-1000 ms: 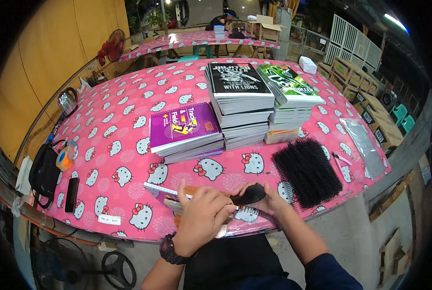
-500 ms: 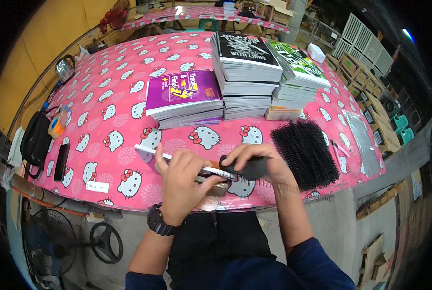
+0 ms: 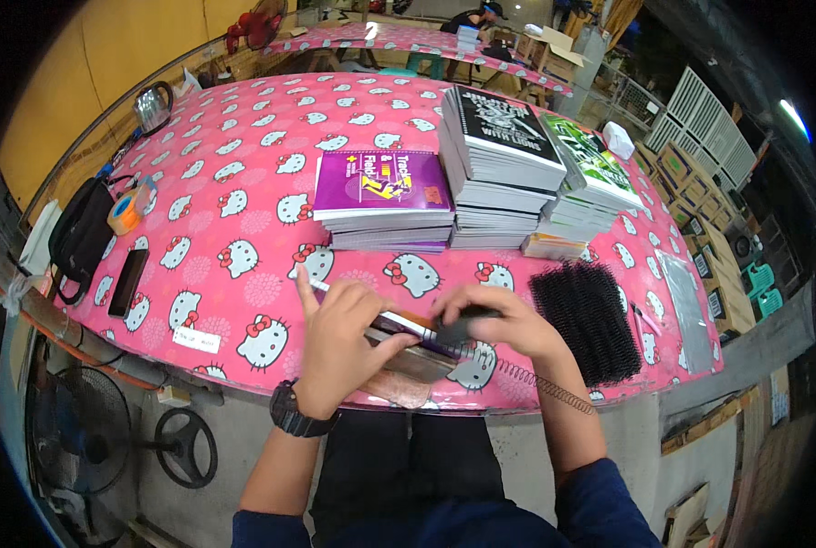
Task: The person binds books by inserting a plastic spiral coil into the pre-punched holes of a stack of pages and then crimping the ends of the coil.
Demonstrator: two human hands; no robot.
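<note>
Left hand [image 3: 342, 340] grips a notebook [image 3: 411, 325] on edge at the near side of the pink table [image 3: 198, 283]; right hand [image 3: 508, 318] curls round a dark, rounded tool [image 3: 465, 331] (blurred, kind unclear) by the notebook's right end, where a black coil [image 3: 547, 387] trails off rightward. Threading that coil along the page edge seems in hand; going on calls for pages held firm and coil kept in line.

Scene is being viewed from person's head, by left of two fisheye cameras. Lens is being aimed down and forward. Left hand [image 3: 344, 333] and right hand [image 3: 510, 320] are being framed close; near table [image 3: 263, 285] is being seen from above, far table [image 3: 335, 38] is being caught at top.
</note>
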